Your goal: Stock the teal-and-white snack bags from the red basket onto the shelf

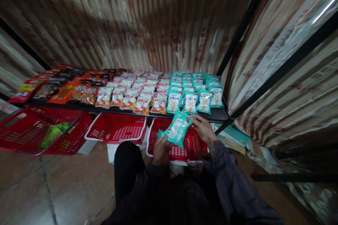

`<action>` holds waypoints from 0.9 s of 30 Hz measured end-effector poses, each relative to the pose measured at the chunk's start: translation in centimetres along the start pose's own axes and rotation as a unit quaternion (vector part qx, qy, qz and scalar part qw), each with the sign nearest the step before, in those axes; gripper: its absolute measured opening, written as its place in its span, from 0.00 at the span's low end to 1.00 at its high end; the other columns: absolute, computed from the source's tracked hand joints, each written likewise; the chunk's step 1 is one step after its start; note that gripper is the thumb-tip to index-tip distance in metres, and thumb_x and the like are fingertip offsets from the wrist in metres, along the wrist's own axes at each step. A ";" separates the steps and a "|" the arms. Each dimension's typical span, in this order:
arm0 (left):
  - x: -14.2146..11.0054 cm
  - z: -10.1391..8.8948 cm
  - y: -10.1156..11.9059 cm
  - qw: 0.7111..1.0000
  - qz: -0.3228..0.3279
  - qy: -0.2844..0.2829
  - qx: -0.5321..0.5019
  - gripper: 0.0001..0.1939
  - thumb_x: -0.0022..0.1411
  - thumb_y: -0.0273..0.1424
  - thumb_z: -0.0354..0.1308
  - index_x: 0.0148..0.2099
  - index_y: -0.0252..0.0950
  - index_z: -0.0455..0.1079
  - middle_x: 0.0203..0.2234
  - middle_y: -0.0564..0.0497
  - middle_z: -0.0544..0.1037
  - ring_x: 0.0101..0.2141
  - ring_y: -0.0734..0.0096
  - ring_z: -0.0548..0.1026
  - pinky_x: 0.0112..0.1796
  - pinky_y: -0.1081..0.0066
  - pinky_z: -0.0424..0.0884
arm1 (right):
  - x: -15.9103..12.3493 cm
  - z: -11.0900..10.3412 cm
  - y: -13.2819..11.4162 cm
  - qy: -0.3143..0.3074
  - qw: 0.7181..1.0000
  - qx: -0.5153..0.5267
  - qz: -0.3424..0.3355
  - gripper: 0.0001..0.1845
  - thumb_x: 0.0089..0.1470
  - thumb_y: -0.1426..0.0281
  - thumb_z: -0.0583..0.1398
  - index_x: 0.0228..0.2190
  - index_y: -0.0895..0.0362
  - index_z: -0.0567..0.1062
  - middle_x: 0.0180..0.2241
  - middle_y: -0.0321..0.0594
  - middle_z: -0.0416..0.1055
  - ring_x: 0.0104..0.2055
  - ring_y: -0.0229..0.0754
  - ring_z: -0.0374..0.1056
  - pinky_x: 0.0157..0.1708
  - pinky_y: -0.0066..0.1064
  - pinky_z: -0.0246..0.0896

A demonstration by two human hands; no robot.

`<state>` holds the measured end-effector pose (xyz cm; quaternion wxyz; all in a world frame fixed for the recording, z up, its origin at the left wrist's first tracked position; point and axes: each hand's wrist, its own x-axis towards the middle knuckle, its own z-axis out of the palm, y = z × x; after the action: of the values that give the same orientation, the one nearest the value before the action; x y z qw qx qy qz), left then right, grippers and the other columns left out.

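Observation:
A teal snack bag [178, 128] is held tilted above a red basket [150, 140] with a white rim. My left hand [161, 150] is closed on its lower left side, where a second bit of teal packaging shows by the fingers. My right hand [202, 126] pinches the bag's upper right edge. Just beyond my hands, upright teal snack bags [190, 102] stand in rows at the right end of a low black shelf [126, 109].
Left of the teal bags stand white-and-orange snack bags [144, 102], then orange bags [86, 89] and red bags [30, 86]. Below are another red basket [116, 128] and a handled one [18, 130] with green packages [55, 134]. A black post [245, 24] and curtains flank the shelf.

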<state>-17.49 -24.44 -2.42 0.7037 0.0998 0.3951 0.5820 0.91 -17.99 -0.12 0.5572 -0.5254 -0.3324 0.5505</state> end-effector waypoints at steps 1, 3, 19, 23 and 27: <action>-0.1 0.0 0.1 1.000 -0.001 -0.008 0.005 0.09 0.56 0.30 0.62 0.39 0.31 0.71 0.30 0.47 0.79 0.31 0.68 0.78 0.40 0.67 0.73 | 0.0 0.0 -0.2 0.002 1.000 0.007 0.003 0.22 0.28 0.58 0.73 0.28 0.54 0.79 0.26 0.33 0.76 0.28 0.36 0.68 0.27 0.27 0.60; -0.3 0.0 0.4 0.999 -0.003 -0.029 0.019 0.11 0.52 0.29 0.65 0.38 0.31 0.72 0.32 0.46 0.80 0.32 0.67 0.78 0.40 0.67 0.73 | 0.0 0.1 -0.6 0.007 1.000 0.018 0.005 0.21 0.27 0.60 0.73 0.28 0.54 0.79 0.26 0.33 0.75 0.27 0.35 0.67 0.27 0.27 0.59; -0.6 0.6 1.1 0.953 0.014 -0.165 0.254 0.31 0.43 0.44 0.70 0.48 0.34 0.74 0.39 0.44 0.81 0.44 0.56 0.77 0.49 0.60 0.69 | 0.5 1.5 -0.2 0.037 0.992 -0.051 -0.112 0.21 0.30 0.58 0.71 0.27 0.57 0.78 0.17 0.26 0.61 0.21 0.32 0.54 0.22 0.26 0.49; -0.1 0.6 0.5 0.954 0.004 -0.146 0.263 0.31 0.42 0.46 0.70 0.46 0.34 0.74 0.36 0.46 0.81 0.41 0.57 0.78 0.48 0.60 0.69 | 0.3 2.0 -0.2 0.040 0.992 -0.041 -0.112 0.21 0.30 0.57 0.70 0.27 0.56 0.78 0.17 0.27 0.63 0.21 0.33 0.56 0.23 0.27 0.51; -0.2 0.7 0.3 0.962 0.003 -0.126 0.243 0.28 0.43 0.45 0.69 0.45 0.35 0.74 0.34 0.48 0.81 0.39 0.59 0.78 0.47 0.61 0.70 | 0.4 2.1 0.1 0.057 0.992 -0.027 -0.113 0.23 0.30 0.55 0.70 0.27 0.56 0.78 0.21 0.31 0.69 0.24 0.36 0.60 0.26 0.29 0.56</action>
<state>-17.26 -24.36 -1.71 0.7007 0.3414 0.4328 0.4530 -1.00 -17.18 0.19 0.6194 -0.5301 -0.3719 0.4439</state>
